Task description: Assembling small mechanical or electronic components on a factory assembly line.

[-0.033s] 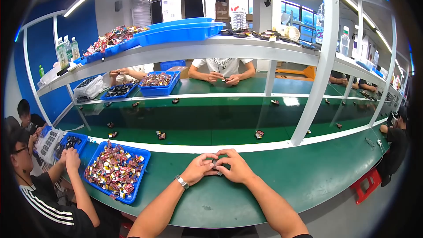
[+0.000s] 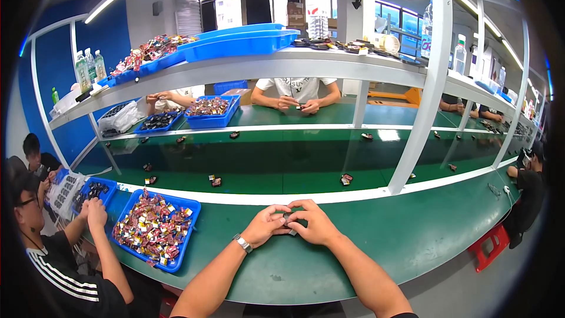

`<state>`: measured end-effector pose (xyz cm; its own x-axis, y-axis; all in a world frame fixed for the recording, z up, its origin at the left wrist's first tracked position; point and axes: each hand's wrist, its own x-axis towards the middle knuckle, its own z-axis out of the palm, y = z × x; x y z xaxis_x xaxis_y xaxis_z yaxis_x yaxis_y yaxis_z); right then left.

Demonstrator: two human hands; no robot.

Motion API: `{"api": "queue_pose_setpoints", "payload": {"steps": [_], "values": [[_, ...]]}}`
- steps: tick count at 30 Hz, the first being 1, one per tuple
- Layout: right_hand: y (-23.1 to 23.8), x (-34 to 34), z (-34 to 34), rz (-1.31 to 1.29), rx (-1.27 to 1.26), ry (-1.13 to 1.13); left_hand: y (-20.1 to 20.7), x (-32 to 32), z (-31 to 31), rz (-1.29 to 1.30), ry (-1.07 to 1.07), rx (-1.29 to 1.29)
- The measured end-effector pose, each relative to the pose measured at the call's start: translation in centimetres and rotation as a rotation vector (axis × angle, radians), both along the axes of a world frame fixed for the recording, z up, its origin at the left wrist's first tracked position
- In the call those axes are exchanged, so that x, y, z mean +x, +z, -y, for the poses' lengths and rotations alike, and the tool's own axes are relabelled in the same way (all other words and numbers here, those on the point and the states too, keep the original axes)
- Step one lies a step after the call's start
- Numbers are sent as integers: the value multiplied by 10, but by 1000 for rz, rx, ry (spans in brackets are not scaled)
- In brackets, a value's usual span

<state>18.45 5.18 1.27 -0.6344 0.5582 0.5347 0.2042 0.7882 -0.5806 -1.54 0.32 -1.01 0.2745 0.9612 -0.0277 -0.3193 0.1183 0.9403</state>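
Both of my hands meet over the green worktable, fingertips pinched together on a small dark part. My left hand, with a metal watch on its wrist, grips the part from the left. From the other side my right hand closes its thumb and fingers on it. Most of the part is covered by my fingers, so its exact kind cannot be made out. Left of my hands stands a blue tray heaped with small dark red, white and yellow pieces.
Beyond a white rail runs a dark green belt carrying scattered small parts. A white post rises at the right, holding a shelf with trays and bottles. A co-worker sits close on the left.
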Motion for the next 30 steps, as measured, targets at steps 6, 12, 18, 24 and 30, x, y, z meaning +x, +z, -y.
{"api": "queue_pose_setpoints", "payload": {"steps": [6, 12, 18, 24, 30], "values": [[-1, -3, 3, -21, 1, -110, 2, 1, 2, 38, 38, 6], [-10, -11, 6, -66, -26, -114, -1, -2, 4, 51, 48, -2], [-11, -10, 4, -90, -64, -84, -2, -3, 2, 61, 20, 20], [-19, -17, 5, -131, -59, -129, -8, -8, 1, 82, 54, 38], [-26, -17, 2, -167, -99, -142, -8, -6, -1, 114, 46, 29]]}}
